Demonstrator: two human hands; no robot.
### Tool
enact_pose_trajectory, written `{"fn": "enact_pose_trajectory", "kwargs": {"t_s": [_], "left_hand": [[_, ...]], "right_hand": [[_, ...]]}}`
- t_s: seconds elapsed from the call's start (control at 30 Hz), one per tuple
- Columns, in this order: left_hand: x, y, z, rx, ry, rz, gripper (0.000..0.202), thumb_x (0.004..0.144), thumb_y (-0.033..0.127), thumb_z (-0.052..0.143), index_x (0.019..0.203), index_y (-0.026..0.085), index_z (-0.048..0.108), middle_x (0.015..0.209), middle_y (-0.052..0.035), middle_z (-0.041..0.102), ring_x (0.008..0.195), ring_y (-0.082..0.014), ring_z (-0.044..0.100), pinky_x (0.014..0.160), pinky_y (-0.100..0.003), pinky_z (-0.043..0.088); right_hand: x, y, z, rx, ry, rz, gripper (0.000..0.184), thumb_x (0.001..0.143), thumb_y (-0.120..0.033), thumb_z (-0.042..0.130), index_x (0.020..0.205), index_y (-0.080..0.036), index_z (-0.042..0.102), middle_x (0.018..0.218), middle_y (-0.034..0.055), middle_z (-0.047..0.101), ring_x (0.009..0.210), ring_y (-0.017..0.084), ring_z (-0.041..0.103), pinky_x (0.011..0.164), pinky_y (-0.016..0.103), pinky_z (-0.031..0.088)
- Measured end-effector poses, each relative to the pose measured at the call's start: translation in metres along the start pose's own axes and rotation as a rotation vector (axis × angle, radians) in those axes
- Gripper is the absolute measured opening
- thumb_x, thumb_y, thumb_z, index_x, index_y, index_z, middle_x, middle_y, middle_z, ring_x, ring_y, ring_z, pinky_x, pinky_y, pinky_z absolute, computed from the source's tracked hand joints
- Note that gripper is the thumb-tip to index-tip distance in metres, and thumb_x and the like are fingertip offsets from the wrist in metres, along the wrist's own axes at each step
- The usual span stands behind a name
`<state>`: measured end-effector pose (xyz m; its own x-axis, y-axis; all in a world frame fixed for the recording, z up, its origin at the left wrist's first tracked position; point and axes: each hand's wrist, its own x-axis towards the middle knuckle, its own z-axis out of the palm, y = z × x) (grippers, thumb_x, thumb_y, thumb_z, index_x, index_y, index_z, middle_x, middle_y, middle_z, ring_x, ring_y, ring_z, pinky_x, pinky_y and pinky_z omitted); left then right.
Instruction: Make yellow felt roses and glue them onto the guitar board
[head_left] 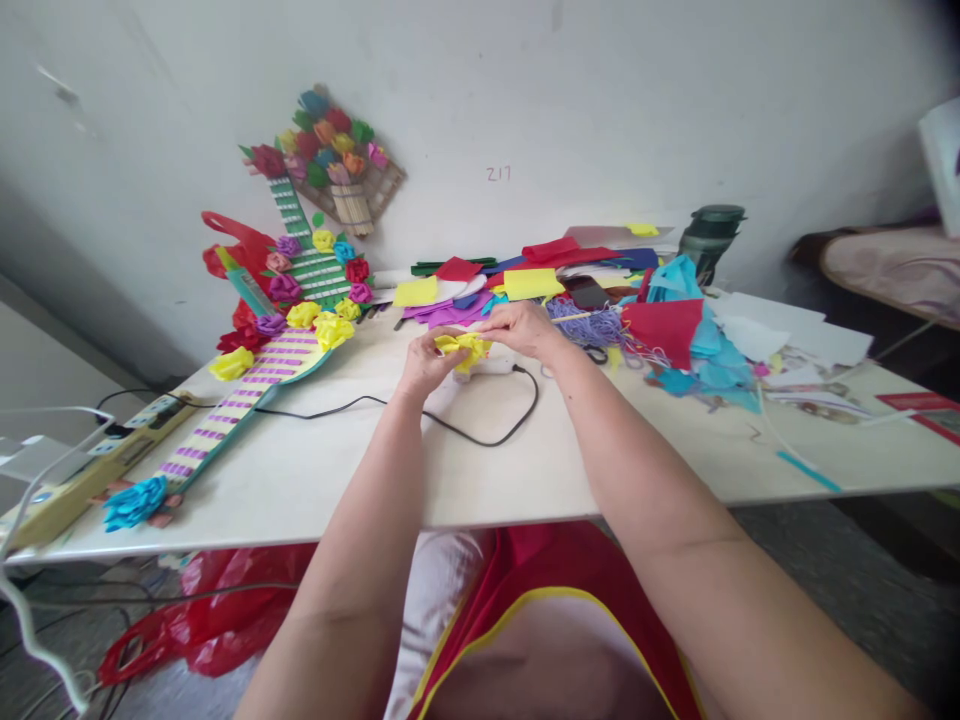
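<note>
Above the middle of the table, my left hand [427,364] has its fingers closed around the side of a yellow paper flower [466,349]. From the other side my right hand [523,329] reaches over, its fingertips pinched together at the flower's upper edge. Crinkled petals show between the two hands; the fingertips partly cover them. Just below lies a white cylinder-shaped object [487,367] with a black cable [480,443] running from its right end. What exactly it is, I cannot tell.
Left stands a guitar-shaped craft [262,385] with paper flowers, near a power strip [97,470]. Coloured paper sheets [529,284], purple yarn [592,328], scissors [596,355] and blue crepe paper [712,350] lie behind and right. A dark green bottle [709,245] stands at the back.
</note>
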<state>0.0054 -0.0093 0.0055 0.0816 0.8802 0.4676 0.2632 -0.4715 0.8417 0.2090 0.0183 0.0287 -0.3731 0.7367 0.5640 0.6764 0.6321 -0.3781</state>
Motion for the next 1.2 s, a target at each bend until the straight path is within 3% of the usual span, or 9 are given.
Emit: {"fn": "enact_pose_trajectory", "kwargs": {"t_s": [0.43,0.73,0.97,1.2], "left_hand": [[0.002,-0.006,0.000,-0.276,0.065,-0.068,0.049,0.047,0.044,0.088,0.083,0.017,0.068,0.070,-0.0001,0.067,0.065,-0.0155,0.061,0.063,-0.028,0.048],[0.004,-0.014,0.000,-0.413,0.138,-0.073,0.044,0.051,0.043,0.086,0.083,0.019,0.067,0.069,0.0008,0.066,0.064,-0.0140,0.061,0.060,-0.026,0.043],[0.007,-0.021,0.001,-0.456,0.157,-0.110,0.046,0.051,0.044,0.085,0.085,0.020,0.065,0.074,0.0010,0.065,0.067,-0.0134,0.062,0.060,-0.025,0.043],[0.008,-0.024,0.005,-0.567,0.161,-0.120,0.044,0.052,0.039,0.086,0.084,0.019,0.063,0.076,0.0009,0.065,0.067,-0.0124,0.062,0.058,-0.023,0.044]], "right_hand": [[0.001,0.018,0.000,0.101,0.079,0.017,0.011,0.077,-0.033,0.076,0.081,-0.026,0.083,0.077,0.0005,0.075,0.071,0.015,0.061,0.060,0.026,0.036],[-0.002,0.021,-0.001,0.386,0.039,0.137,0.041,0.080,-0.055,0.067,0.077,-0.016,0.080,0.065,0.0041,0.070,0.063,0.014,0.057,0.062,0.026,0.042],[-0.005,0.003,-0.005,0.591,-0.123,0.188,0.047,0.088,-0.045,0.060,0.122,-0.015,0.070,0.057,-0.0033,0.059,0.057,0.010,0.047,0.062,0.025,0.041],[-0.003,0.003,-0.005,0.832,-0.156,0.197,0.045,0.089,-0.036,0.063,0.128,-0.013,0.065,0.055,-0.0048,0.056,0.046,0.006,0.034,0.049,0.022,0.030]]}}
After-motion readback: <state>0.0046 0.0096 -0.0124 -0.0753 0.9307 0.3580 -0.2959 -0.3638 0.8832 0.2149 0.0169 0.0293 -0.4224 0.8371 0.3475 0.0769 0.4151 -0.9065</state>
